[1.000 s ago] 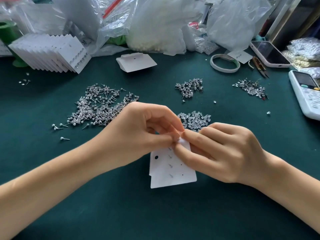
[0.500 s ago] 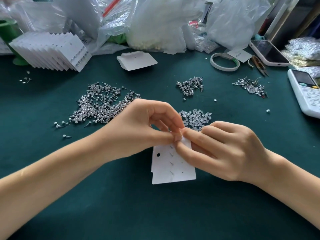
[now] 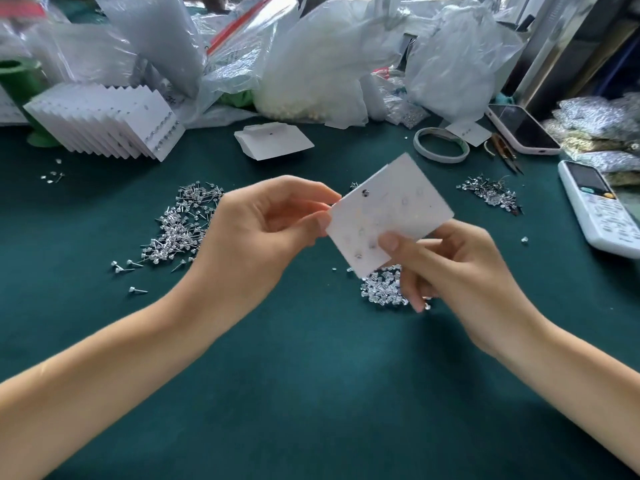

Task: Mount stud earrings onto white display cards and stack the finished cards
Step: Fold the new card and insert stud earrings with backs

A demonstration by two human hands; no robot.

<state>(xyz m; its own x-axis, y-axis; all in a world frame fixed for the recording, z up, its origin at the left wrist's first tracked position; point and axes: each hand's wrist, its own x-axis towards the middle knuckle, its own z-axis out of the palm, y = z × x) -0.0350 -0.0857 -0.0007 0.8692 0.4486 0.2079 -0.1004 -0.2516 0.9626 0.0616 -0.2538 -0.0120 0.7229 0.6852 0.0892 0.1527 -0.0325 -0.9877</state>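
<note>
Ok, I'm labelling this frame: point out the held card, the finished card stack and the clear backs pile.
held card (image 3: 398,206), head view, middle of its face
finished card stack (image 3: 104,123), head view, fanned top cards
clear backs pile (image 3: 381,289), head view, pile's centre

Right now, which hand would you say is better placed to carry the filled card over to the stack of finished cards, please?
Probably the left hand: it already pinches the card at its left edge, and the stack lies far left. The right hand also holds the card, but would have to cross over.
</note>
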